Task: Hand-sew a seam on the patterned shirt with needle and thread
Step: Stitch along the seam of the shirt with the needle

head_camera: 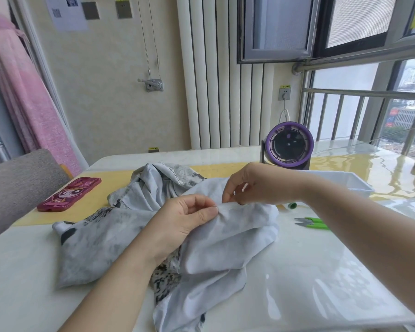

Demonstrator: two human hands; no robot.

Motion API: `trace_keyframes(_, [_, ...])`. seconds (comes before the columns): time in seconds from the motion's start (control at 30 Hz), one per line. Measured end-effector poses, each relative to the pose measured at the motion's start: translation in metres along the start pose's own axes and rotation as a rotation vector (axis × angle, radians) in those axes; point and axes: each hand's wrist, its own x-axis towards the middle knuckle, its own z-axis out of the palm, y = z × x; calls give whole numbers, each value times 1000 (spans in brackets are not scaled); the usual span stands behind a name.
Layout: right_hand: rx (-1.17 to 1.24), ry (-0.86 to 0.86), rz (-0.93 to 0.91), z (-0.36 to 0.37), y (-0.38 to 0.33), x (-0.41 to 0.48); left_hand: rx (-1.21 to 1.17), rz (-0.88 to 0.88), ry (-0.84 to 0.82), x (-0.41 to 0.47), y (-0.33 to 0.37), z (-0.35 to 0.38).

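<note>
The patterned shirt point(120, 233), pale grey with dark blotches, lies crumpled on the white table point(321, 271), mostly inside out. My left hand point(185, 219) pinches a folded edge of the fabric between thumb and fingers, lifting it off the table. Just to its right, my right hand point(247, 185) has its fingertips pinched together at the same folded edge. The needle and the thread are too small to make out between the fingers.
Green thread snips point(312, 223) lie right of the shirt, with a small green-capped item point(292, 205) behind them. A purple desk fan point(289, 146) and a white tray point(350, 183) stand at the back right. A pink phone case point(70, 194) lies at the left.
</note>
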Motion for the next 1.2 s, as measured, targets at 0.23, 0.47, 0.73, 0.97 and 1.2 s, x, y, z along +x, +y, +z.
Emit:
trace_keyframes(0.23, [179,71,-128,10,-7,5,-118,-8,66,4,-3,1])
trace_keyframes(0.47, [124,186,-233,23,-8,0,-128,45,181,7,-6,9])
trace_keyframes(0.73, [389,409,-95,28,-11,2,115,46,316,16,-4,2])
trace_keyframes(0.97, [339,308,95,-23,-19,-12,359,51,450,36,-14,-17])
trace_keyframes(1.2, [1711,251,-94,-31,-34,-16,471,67,473,41,-16,-15])
